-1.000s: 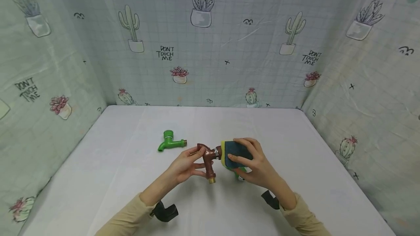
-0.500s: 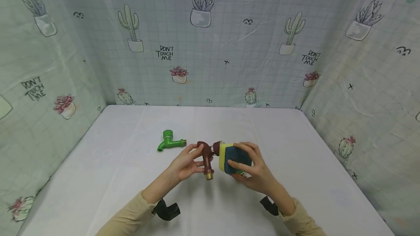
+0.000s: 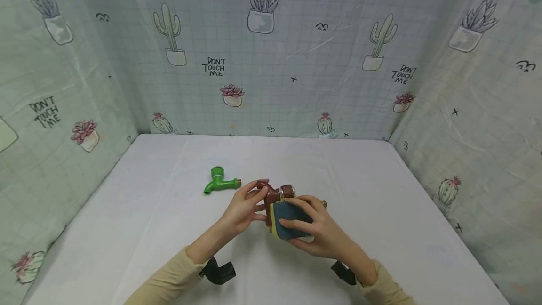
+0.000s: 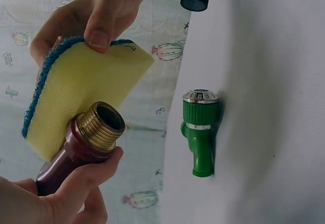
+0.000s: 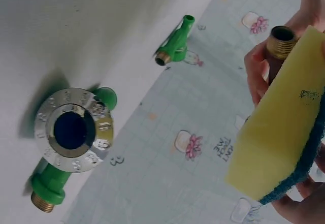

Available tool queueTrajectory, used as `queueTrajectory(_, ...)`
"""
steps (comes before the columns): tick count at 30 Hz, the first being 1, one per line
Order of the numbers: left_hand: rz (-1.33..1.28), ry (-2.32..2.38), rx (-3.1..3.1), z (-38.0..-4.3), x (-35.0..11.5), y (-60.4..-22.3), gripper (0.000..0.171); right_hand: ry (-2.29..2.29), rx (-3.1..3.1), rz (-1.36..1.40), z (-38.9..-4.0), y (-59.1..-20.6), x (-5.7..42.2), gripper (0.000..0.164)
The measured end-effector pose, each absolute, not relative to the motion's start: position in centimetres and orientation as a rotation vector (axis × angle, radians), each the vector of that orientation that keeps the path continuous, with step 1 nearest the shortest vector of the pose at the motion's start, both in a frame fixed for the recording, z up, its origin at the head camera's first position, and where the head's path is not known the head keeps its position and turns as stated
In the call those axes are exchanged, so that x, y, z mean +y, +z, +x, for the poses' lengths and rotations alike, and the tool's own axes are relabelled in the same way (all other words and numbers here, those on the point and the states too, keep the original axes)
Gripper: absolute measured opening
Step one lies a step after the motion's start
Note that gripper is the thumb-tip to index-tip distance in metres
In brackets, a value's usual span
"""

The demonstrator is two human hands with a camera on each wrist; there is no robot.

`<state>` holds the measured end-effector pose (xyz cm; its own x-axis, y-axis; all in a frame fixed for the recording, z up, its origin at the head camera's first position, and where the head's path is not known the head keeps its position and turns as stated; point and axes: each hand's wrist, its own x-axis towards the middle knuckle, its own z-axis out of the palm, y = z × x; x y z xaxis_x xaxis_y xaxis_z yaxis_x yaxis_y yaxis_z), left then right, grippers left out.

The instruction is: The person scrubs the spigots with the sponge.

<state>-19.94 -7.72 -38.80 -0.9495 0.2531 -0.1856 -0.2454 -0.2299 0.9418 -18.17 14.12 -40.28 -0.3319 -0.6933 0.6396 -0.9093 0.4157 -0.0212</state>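
Brown tap [image 3: 273,195], held above the table [image 3: 169,178] at the dial's centre, w/ brass thread [image 4: 99,127] toward 6 o'clock. L hand [image 3: 239,208], at 9, curls fingers & thumb round its body; R hand [image 3: 322,232], approx. 4, pinches the sponge [image 3: 290,212] w/ digits apart, yellow side to the tap's lower limb (pressure: can't tell). Step in hand, as judged: wiping that limb. Next move prob. calls for short strokes toward the thread, L grip steady, then turning the tap for its far side. Also: green tap [image 3: 218,183], 9–10; second green tap [image 5: 71,132], approx. 3, mostly hidden in head view; black fitting [image 3: 218,271], approx. 7.
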Motion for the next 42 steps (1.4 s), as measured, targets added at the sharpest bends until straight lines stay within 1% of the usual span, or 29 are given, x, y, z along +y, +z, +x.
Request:
queueTrajectory(2, 0.046, 2.228, 1.736, -19.9, -7.7, -38.8, 0.042, 0.493, -2.128, 1.347, -18.0, -40.1, 14.0, 0.034)
queueTrajectory(5, 0.059, 2.232, 1.753, -19.9, -7.8, -38.7, 0.04, 0.422, -2.105, 1.314, -18.0, -39.8, 13.9, 0.034)
queueTrajectory(12, 0.061, 2.217, 1.718, -19.4, -7.3, -38.9, 0.036, 0.421, -2.087, 1.141, -18.7, -39.2, 13.8, 0.031)
queueTrajectory(16, 0.053, 2.274, 1.724, -19.2, -6.7, -38.9, 0.026, 0.457, -2.133, 1.127, -18.5, -39.3, 13.7, 0.033)
queueTrajectory(22, -0.01, 2.358, 1.709, -19.4, -6.6, -39.3, 0.009, 0.461, -2.18, 1.144, -18.2, -39.9, 13.8, 0.048)
queueTrajectory(25, -0.052, 2.413, 1.656, -19.6, -6.6, -39.3, 0.006, 0.451, -2.193, 1.147, -18.1, -40.0, 14.1, 0.042)
queueTrajectory(29, -0.127, 2.524, 1.612, -20.0, -6.8, -39.1, 0.005, 0.434, -2.188, 1.151, -17.8, -40.4, 14.6, 0.031)
queueTrajectory(36, -0.184, 2.6, 1.526, -20.6, -7.4, -39.0, 0.007, 0.397, -2.09, 1.155, -17.5, -41.3, 14.9, 0.028)
queueTrajectory(42, -0.092, 2.49, 1.426, -20.7, -8.5, -38.7, 0.024, 0.409, -2.08, 1.099, -17.9, -41.3, 15.5, 0.028)
